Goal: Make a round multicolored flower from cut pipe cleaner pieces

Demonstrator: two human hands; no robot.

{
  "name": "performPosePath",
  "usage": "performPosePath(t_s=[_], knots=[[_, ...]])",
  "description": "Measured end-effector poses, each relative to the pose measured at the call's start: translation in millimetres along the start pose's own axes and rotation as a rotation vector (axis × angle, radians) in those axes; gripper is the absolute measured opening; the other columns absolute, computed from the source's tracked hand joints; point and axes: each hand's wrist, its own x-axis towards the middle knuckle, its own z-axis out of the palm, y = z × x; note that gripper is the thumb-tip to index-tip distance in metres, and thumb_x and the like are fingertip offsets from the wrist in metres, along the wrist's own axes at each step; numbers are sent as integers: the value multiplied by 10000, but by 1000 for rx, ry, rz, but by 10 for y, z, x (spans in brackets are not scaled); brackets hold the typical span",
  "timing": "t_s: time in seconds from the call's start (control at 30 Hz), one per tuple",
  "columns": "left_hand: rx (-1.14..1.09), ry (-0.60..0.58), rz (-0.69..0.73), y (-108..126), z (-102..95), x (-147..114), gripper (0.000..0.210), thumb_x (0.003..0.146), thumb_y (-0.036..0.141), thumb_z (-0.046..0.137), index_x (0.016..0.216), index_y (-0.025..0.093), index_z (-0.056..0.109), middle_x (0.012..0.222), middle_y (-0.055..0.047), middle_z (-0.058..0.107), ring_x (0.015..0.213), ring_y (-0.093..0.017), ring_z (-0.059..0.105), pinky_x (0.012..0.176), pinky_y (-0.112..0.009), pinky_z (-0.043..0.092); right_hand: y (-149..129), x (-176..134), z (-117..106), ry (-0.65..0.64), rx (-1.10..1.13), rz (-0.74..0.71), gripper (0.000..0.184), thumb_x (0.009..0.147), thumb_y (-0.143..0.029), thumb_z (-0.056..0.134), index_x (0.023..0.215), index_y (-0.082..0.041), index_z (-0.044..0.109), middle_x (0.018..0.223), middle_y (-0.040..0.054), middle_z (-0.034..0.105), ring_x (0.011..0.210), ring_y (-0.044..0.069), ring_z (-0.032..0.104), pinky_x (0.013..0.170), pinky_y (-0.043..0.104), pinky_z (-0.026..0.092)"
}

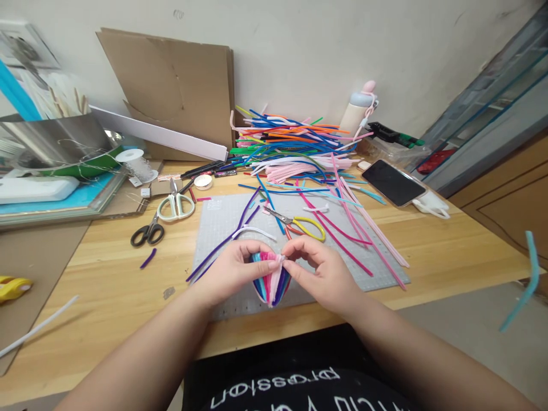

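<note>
Between my hands, over the near part of the grey cutting mat (363, 273), is a small piece made of pipe cleaners (270, 285) in blue, pink, white and purple, narrowing to a point at its lower end. My left hand (242, 265) grips its upper left side, thumb in front. With thumb and index finger, my right hand (319, 271) pinches the upper right edge by the pale pink strands. Just beyond the hands lie yellow-handled scissors (309, 224) and a short white pipe cleaner (256, 230). What the fingertips cover is hidden.
A heap of coloured pipe cleaners (295, 142) lies against the wall. White-handled scissors (176, 206) and black scissors (148, 233) rest at left. A phone (394, 181) lies at right, a bottle (358, 111) behind. Cardboard sheets (171, 85) lean at the back.
</note>
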Motion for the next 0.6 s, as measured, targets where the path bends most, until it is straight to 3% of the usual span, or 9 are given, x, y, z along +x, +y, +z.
performPosePath(t_s=[0.1,0.43,0.5,0.6], knots=[[-29,-5,-20,-1,3,-2,248,693,345,724,746,121,632,622,7,607,556,-84,524,563,-217,430,-32,-14,7,-7,86,85,38,820,-204,573,849,-179,569,786,14,615,718,125,593,655,244,500],[107,-43,-55,41,-3,-5,232,752,352,657,727,121,651,625,-6,613,566,-92,527,571,-218,422,-25,-31,16,-24,41,151,20,822,-204,574,832,-187,577,762,-3,621,705,117,591,643,229,483],[115,-44,-46,38,-5,-9,231,754,352,656,727,123,651,627,-5,613,569,-91,527,571,-216,424,-42,-20,-2,-42,15,121,14,829,-190,564,823,-189,576,756,-3,616,696,117,583,635,232,477],[99,-44,-55,41,-3,-18,225,749,344,661,723,120,653,621,-2,607,560,-84,519,558,-207,420,-66,-5,-33,-34,-88,-44,58,826,-148,562,788,-185,586,796,14,596,764,132,574,708,267,469]])
